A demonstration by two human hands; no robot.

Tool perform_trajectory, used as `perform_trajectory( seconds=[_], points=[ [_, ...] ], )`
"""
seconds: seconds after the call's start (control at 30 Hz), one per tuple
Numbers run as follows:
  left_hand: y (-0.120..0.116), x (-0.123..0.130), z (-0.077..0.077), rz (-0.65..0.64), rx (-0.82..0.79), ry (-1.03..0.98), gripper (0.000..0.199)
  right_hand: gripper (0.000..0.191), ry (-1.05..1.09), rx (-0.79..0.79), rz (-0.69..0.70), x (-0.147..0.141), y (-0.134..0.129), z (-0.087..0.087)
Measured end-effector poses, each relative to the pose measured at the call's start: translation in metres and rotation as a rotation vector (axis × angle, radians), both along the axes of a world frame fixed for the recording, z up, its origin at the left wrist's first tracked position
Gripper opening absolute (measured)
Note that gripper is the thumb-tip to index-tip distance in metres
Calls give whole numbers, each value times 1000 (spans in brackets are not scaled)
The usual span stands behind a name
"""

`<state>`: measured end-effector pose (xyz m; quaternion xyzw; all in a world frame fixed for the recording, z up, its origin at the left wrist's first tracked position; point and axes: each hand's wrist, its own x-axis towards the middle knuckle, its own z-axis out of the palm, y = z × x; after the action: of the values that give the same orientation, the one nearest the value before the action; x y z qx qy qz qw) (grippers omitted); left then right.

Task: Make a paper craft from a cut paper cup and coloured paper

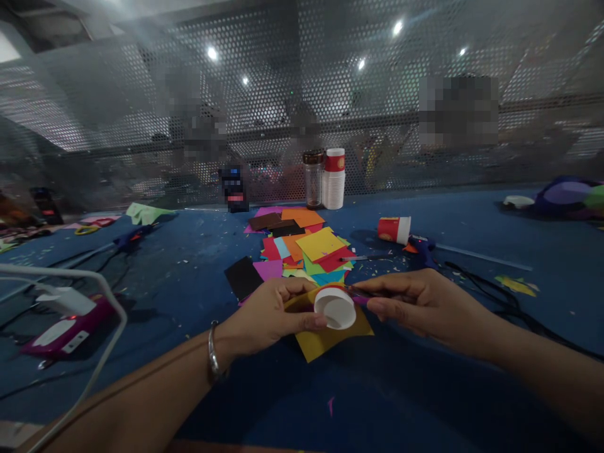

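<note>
A small white paper cup (336, 309) with a red outer band is tilted with its open mouth towards me. My left hand (271, 308) is closed on it, thumb at the rim and fingers behind. A yellow paper sheet (318, 343) lies against the cup's back and spreads below it. My right hand (410, 305) pinches a slim dark tool (359, 292) whose tip reaches the cup's right side. Something purple shows beside the right thumb; the fingers hide the tool's full shape.
Coloured paper sheets (306, 251) are heaped ahead on the blue table. Behind them stand a clear bottle (313, 182) and a stack of cups (335, 182). A red cup (394, 230) lies by a glue gun (423, 248). At left are a purple power strip (70, 330) and white cable (111, 346).
</note>
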<state>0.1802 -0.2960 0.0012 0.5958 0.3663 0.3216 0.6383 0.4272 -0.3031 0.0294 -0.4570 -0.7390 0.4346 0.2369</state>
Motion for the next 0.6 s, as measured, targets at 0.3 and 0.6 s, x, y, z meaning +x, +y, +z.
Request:
perform_trajectory(
  seconds=[0.3,0.6],
  points=[
    [-1,-2,3,24,121,80,25,48,65,-141,2,0,0,6],
    [-6,0,4,-37,31,-26,18,46,50,-50,42,1,1,3]
  ],
)
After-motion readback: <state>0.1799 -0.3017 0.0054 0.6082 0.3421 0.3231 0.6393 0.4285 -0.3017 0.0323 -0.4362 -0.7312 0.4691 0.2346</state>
